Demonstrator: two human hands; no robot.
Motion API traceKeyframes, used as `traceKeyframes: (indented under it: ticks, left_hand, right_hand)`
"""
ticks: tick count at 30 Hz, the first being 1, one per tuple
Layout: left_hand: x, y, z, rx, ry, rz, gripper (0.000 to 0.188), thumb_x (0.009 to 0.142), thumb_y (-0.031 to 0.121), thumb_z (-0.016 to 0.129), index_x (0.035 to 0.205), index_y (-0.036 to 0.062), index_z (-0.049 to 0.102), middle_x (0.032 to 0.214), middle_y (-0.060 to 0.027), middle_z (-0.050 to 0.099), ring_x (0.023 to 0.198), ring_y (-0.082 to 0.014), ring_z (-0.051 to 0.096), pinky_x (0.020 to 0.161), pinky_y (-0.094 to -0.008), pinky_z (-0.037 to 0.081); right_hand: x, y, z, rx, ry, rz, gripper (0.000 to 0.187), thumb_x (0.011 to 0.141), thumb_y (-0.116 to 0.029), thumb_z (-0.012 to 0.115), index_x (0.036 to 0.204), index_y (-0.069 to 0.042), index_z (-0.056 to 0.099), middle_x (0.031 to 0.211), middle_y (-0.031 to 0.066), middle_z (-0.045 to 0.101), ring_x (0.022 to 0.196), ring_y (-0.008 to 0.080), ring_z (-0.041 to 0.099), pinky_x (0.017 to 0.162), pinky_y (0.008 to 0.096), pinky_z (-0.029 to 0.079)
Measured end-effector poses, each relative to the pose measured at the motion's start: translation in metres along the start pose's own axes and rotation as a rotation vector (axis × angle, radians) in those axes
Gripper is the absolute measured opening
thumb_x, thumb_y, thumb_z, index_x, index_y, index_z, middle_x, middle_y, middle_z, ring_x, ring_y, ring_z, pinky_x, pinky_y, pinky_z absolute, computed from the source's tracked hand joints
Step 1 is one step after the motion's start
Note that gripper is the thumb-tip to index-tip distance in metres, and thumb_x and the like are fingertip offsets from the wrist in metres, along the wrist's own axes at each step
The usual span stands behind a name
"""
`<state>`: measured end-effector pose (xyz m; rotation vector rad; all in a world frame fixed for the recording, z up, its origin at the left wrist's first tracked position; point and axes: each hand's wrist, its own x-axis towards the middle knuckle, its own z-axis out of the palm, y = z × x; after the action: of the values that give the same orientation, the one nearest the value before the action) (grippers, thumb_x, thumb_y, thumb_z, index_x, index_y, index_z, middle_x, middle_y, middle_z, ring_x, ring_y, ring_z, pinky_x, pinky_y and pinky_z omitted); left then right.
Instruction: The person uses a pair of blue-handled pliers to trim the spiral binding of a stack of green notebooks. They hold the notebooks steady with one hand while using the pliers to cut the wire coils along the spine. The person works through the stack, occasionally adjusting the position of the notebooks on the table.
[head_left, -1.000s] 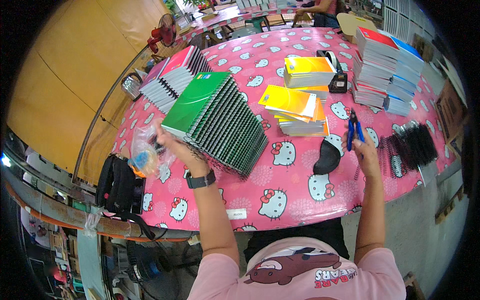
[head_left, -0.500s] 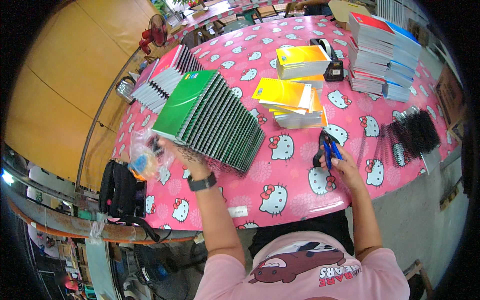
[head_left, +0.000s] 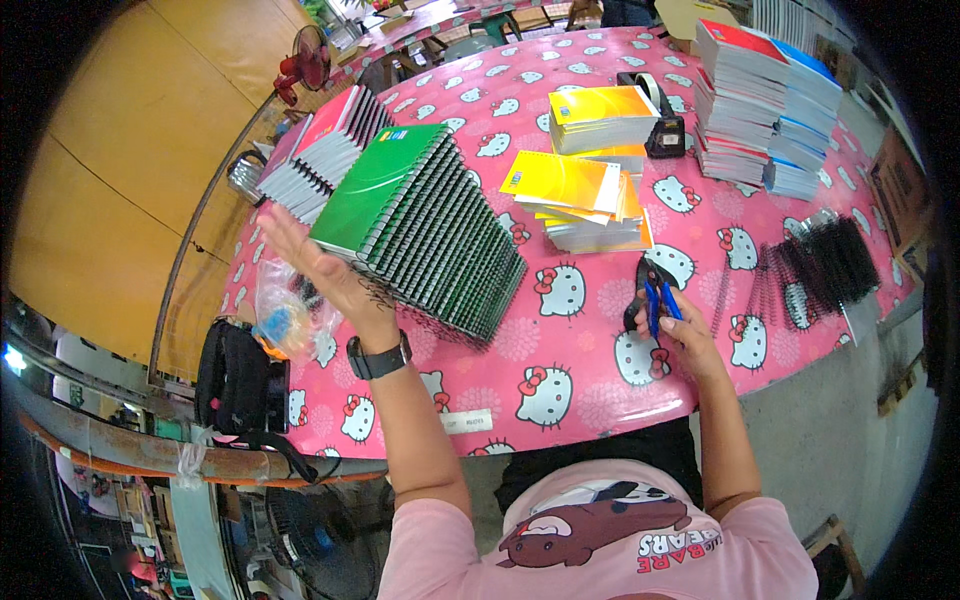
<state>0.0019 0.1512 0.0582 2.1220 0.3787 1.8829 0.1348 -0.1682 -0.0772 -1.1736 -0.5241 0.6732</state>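
one stack of green spiral notebooks [head_left: 385, 190] stands on the pink table [head_left: 610, 405]: likely heavy, slick-faced; support from beneath. left hand [head_left: 330, 275]: spread open beside it, grasping nothing visible. right hand [head_left: 687, 335]: curled around blue-handled cutters [head_left: 653, 305].

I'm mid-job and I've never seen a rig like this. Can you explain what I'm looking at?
There's no robot here, just a person working bare-handed. The view comes from a wide fisheye camera worn on the head, looking down, so straight edges bend near the rim. Picture left is the person's left. On the pink patterned table are a tall stack of green spiral notebooks, piles of yellow, red and blue books, and black spiral coils. The right hand has its grip closed on blue-handled pliers; the left hand's grip is open, right beside the green stack.
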Motion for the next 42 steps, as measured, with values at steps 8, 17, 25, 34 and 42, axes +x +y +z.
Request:
traceKeyframes:
  ticks: [8, 17, 25, 34, 42]
  left_hand:
    - [-0.023, -0.025, 0.003, -0.062, 0.016, 0.041, 0.068, 0.095, 0.05, 0.014, 0.142, 0.0002, 0.012, 0.148, -0.0187, 0.01, 0.137, -0.0297, 0.009, 0.112, -0.0413, 0.004]
    - [-0.113, -0.084, 0.019, 0.225, -0.064, -0.026, 0.063, 0.096, 0.037, 0.027, 0.14, -0.0039, 0.009, 0.148, -0.0194, 0.01, 0.137, -0.0297, 0.011, 0.112, -0.0401, 0.005]
    - [-0.095, -0.058, 0.026, -0.294, 0.019, -0.284, 0.077, 0.091, 0.058, 0.031, 0.14, -0.0006, 0.016, 0.141, -0.0176, 0.026, 0.127, -0.0276, 0.03, 0.107, -0.0406, 0.022]
    - [-0.085, -0.058, 0.024, -0.881, 0.084, -0.721, 0.081, 0.088, 0.064, 0.027, 0.129, -0.0049, 0.036, 0.124, -0.0144, 0.046, 0.109, -0.0237, 0.047, 0.096, -0.0352, 0.037]
    - [-0.123, -0.087, 0.027, -0.846, 0.136, -0.92, 0.078, 0.091, 0.061, 0.023, 0.126, -0.007, 0.04, 0.121, -0.0155, 0.05, 0.106, -0.025, 0.05, 0.094, -0.035, 0.039]
  right_hand:
    - [-0.003, 0.0, 0.003, 0.036, -0.021, 0.002, 0.051, 0.077, -0.024, 0.058, 0.12, 0.001, 0.046, 0.094, 0.0082, 0.058, 0.083, 0.0153, 0.056, 0.077, 0.0285, 0.045]
    - [0.0, 0.006, 0.004, 0.034, -0.031, 0.004, 0.055, 0.076, -0.026, 0.059, 0.12, 0.002, 0.045, 0.095, 0.0094, 0.058, 0.084, 0.0166, 0.057, 0.077, 0.029, 0.045]
    - [-0.001, 0.005, 0.007, 0.051, -0.015, -0.015, 0.055, 0.075, -0.026, 0.059, 0.12, 0.002, 0.045, 0.095, 0.0087, 0.058, 0.083, 0.0161, 0.056, 0.076, 0.0288, 0.045]
    - [0.045, 0.015, 0.035, -1.027, -0.187, -0.326, 0.047, 0.066, -0.021, 0.066, 0.109, -0.005, 0.054, 0.097, 0.0163, 0.053, 0.094, 0.0299, 0.05, 0.084, 0.0396, 0.039]
    - [0.07, 0.02, 0.056, -1.228, -0.246, -0.363, 0.058, 0.071, -0.034, 0.07, 0.117, -0.004, 0.052, 0.119, 0.0166, 0.05, 0.114, 0.0343, 0.043, 0.095, 0.0446, 0.034]
